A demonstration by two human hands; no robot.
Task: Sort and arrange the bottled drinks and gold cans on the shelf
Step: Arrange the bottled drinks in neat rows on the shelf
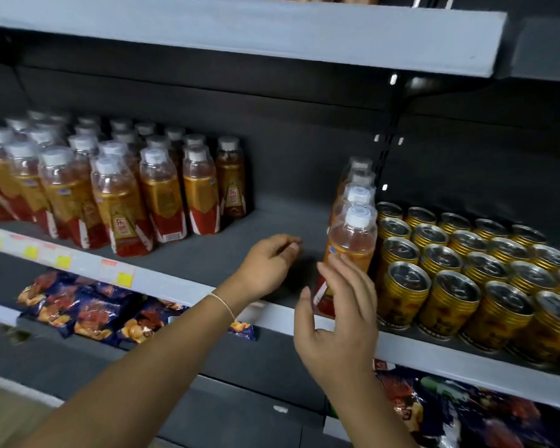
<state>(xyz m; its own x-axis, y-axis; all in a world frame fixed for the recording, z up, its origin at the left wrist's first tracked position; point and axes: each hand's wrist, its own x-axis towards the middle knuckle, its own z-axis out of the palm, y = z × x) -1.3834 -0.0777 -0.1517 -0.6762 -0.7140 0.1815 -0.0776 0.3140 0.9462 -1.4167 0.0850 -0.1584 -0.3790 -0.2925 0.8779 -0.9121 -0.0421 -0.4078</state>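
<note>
Amber bottled drinks (pixel 162 192) stand in two groups on the grey shelf (pixel 272 218): a big block (pixel 78 189) at the left and a single file (pixel 358 195) just beside the gold cans (pixel 466 270), which sit in tidy rows at the right. Bare shelf lies between, so joining the groups probably remains. The right hand (pixel 340 318), fingers straight, rests against the file's front bottle (pixel 353 240). The left hand (pixel 269 263) hovers loosely curled over the gap, holding nothing.
</note>
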